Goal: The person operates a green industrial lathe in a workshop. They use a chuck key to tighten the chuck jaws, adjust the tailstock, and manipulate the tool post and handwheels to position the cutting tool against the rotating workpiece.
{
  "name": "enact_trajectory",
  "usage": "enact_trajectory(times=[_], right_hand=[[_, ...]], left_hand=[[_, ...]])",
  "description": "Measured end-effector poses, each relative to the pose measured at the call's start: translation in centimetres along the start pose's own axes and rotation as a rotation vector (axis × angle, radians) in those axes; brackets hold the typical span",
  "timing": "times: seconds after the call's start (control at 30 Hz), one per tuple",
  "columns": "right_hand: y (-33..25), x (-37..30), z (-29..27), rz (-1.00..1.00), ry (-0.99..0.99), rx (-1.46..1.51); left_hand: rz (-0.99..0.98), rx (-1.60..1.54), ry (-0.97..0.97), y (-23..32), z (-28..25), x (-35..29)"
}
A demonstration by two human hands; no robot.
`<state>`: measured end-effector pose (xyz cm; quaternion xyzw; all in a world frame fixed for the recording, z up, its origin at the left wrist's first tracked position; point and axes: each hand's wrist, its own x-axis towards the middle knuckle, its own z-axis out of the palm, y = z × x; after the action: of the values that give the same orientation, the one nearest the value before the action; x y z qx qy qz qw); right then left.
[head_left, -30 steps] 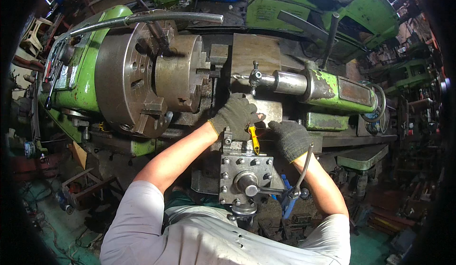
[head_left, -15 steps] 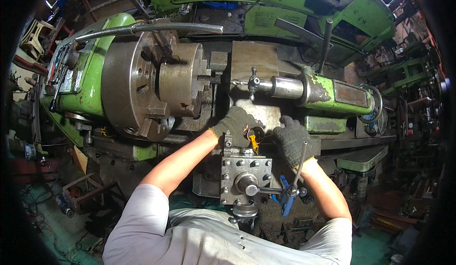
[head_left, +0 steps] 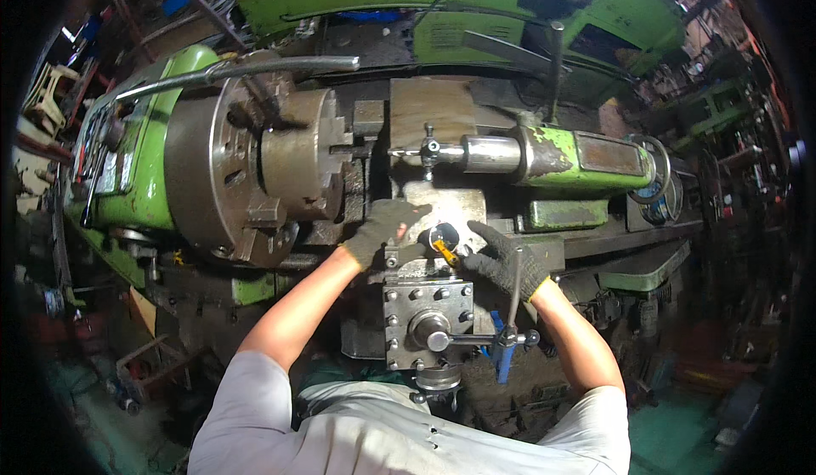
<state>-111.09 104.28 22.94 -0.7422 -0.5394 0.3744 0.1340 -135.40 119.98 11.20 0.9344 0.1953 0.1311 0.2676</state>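
- Cluttered workshop floor [head_left: 93, 415], teal at the far left, borders the green headstock [head_left: 149, 156] of the lathe you stand at.
- Next comes the large chuck [head_left: 200, 156], with a smaller jawed chuck [head_left: 297, 156] in front, probably stacked that way so it can hold narrower stock.
- Your left grip [head_left: 380, 230], gloved, lies over the left part of the carriage, fingers and thumb apart; nothing shows in it, though its underside is hidden. It seems placed to steady you.
- Just below, the square tool post [head_left: 429, 326] is ringed with bolts, presumably for clamping cutters.
- Above, a drill bit [head_left: 405, 152] points toward the chucks, likely for boring along their axis.
- Between your two hands, a small round pot [head_left: 441, 236], dark inside, sits on the carriage [head_left: 463, 201]; a yellow-handled tool [head_left: 445, 253] leans from its mouth toward your right side, perhaps for easy reach.
- Your right grip [head_left: 514, 264] has fingers and thumb apart around the pot's right side; you cannot tell whether the thumb touches the yellow handle.
- Farther right, the green tailstock [head_left: 586, 156] backs the drill, ending in a handwheel [head_left: 659, 170]; dim, crowded shop space lies beyond.
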Motion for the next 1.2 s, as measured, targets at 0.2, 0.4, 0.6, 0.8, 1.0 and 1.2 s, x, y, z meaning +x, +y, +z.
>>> enact_trajectory(times=[0.2, 0.4, 0.6, 0.8, 1.0, 1.2], right_hand=[[6.6, 2.9, -7.6, -0.29, 1.114, -0.307], [21.1, 5.3, -27.0, 0.564, 1.386, -0.509], [26.4, 6.3, -32.8, 0.728, 0.871, -0.378], [34.3, 7.2, -33.0, 0.495, 1.108, -0.353], [34.3, 6.5, -35.6, 0.594, 1.137, -0.602], [16.0, 6.1, -22.7, -0.472, 1.414, -0.344]], left_hand=[[-0.16, -0.251, 0.119, -0.8, -1.5, -3.4], [-0.134, -0.026, 0.133, 0.3, -3.2, -2.8], [-0.147, 0.043, 0.184, 0.5, -3.9, -2.4], [-0.073, 0.067, 0.182, -0.4, -3.3, -0.9], [-0.006, 0.107, 0.059, -0.1, -3.5, -0.1], [0.11, 0.095, -0.031, -1.7, 0.1, 0.2]])
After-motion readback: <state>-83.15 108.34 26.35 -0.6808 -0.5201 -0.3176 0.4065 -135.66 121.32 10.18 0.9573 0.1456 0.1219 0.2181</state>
